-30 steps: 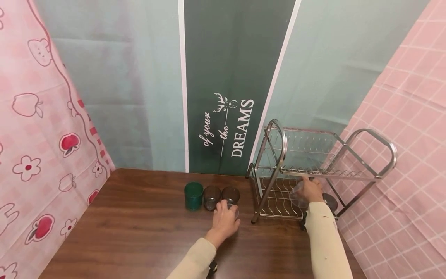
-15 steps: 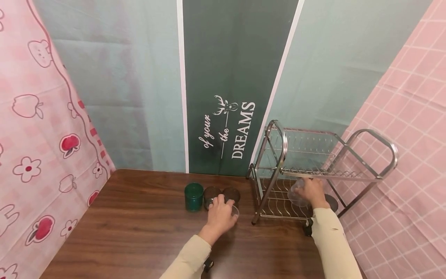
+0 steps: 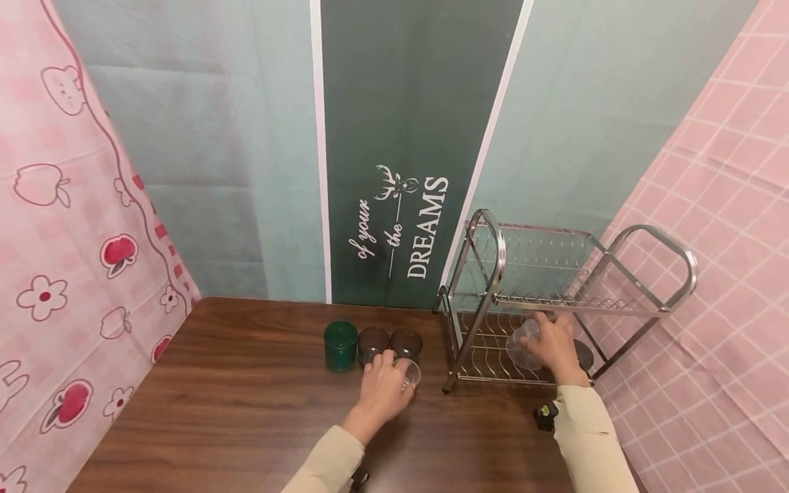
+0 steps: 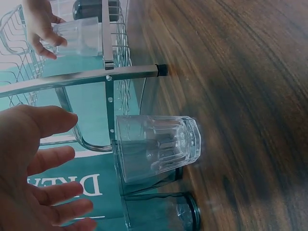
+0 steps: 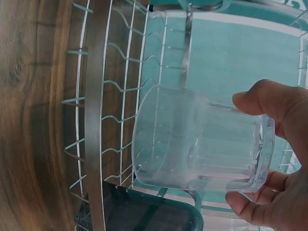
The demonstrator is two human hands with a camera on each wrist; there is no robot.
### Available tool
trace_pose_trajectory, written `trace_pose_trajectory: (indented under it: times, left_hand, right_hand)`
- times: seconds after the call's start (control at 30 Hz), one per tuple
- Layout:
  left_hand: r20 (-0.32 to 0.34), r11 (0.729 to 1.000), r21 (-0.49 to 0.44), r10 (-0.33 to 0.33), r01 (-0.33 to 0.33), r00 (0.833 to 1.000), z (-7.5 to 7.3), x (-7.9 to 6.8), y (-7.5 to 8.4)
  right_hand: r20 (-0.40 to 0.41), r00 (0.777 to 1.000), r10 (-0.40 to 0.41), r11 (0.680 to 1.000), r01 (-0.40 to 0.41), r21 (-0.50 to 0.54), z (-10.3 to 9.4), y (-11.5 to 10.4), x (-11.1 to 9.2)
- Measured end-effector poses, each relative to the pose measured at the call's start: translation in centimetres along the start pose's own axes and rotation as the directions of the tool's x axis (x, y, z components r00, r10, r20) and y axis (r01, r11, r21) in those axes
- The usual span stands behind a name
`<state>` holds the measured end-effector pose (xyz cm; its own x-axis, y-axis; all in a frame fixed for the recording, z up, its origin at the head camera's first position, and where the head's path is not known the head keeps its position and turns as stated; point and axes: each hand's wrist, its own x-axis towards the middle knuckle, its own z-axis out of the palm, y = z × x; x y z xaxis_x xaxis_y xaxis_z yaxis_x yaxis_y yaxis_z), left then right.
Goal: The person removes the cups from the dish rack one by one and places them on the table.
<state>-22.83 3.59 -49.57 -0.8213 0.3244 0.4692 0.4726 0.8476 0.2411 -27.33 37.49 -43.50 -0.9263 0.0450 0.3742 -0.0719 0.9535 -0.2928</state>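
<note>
My right hand (image 3: 553, 346) grips a clear faceted glass (image 5: 207, 139) by its base, thumb on one side and fingers on the other. The glass hangs mouth down, its rim close over the wires of the metal dish rack's (image 3: 501, 253) lower tier. On the table, a second clear glass (image 4: 159, 149) stands upright in front of two dark glasses (image 3: 372, 340). Beside and above its rim is my left hand (image 3: 381, 390), fingers loosely spread and apart from it in the left wrist view. A green glass (image 3: 340, 346) stands at the row's left end.
A dark glass (image 5: 149, 211) sits on the lower tier, to the right of the held one. The rack's upper tier and side bars rise over my right hand. A patterned pink curtain (image 3: 709, 274) borders the right side, and a green cloth (image 3: 425, 103) hangs behind the wooden table (image 3: 234, 411).
My left hand has drawn slightly left and away, leaving more of the clear glass showing. The right hand has shifted a little left and toward me with its glass.
</note>
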Motion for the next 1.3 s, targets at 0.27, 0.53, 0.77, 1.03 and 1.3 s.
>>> trace_pose_trajectory:
  times: [0.27, 0.53, 0.77, 1.03, 1.3]
  left_hand:
    - [-0.028, 0.999, -0.045, -0.003, 0.001, 1.000, -0.2, -0.8, 0.5]
    - [-0.023, 0.991, -0.124, -0.051, 0.048, 0.998, -0.4, -1.4, 1.4]
    - [-0.003, 0.984, -0.166, -0.067, 0.065, 0.998, -0.5, -1.7, 2.2]
    - [0.011, 0.951, -0.295, -0.087, 0.086, 0.996, -0.1, -2.0, 3.2]
    - [0.046, 0.871, -0.478, -0.100, 0.110, 0.994, 0.5, -2.0, 3.8]
  right_hand:
    - [-0.027, 0.999, 0.047, 0.999, -0.047, 0.014, -0.7, -1.3, -2.2]
    - [-0.088, 0.996, 0.032, 0.999, -0.029, 0.040, -0.7, -3.2, -3.8]
    - [-0.103, 0.994, 0.047, 0.997, -0.040, 0.065, -0.7, -4.5, -5.1]
    - [-0.107, 0.988, 0.108, 0.988, -0.095, 0.122, -1.1, -5.8, -6.0]
    - [-0.054, 0.988, 0.143, 0.973, -0.131, 0.192, -0.9, -6.8, -7.4]
